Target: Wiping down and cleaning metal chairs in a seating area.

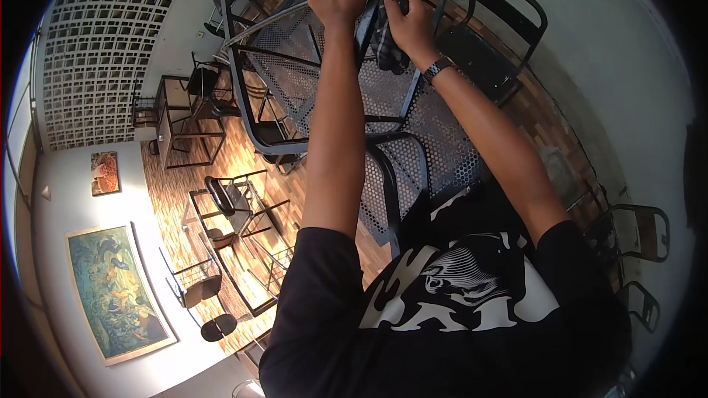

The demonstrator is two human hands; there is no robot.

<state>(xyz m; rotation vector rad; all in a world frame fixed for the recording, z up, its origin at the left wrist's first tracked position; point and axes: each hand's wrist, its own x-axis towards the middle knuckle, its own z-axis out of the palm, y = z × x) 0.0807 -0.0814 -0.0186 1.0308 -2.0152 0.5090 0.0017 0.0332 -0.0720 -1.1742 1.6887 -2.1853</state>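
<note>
My left hand is closed at the top of the view around part of a dark metal chair frame. Beside it, my right hand pinches a dark checked cloth against the same bar, and the cloth's loose end hangs below my fingers. The framework of tubes stands over a table with a perforated metal top. A bent tube of a chair rises near my chest. My fingertips partly hide the spot where cloth and bar meet.
A black metal chair stands right of the table, by the wall. More chairs line that wall. Across the wood-patterned floor are a wooden-topped table and upturned chairs. A framed painting hangs at left.
</note>
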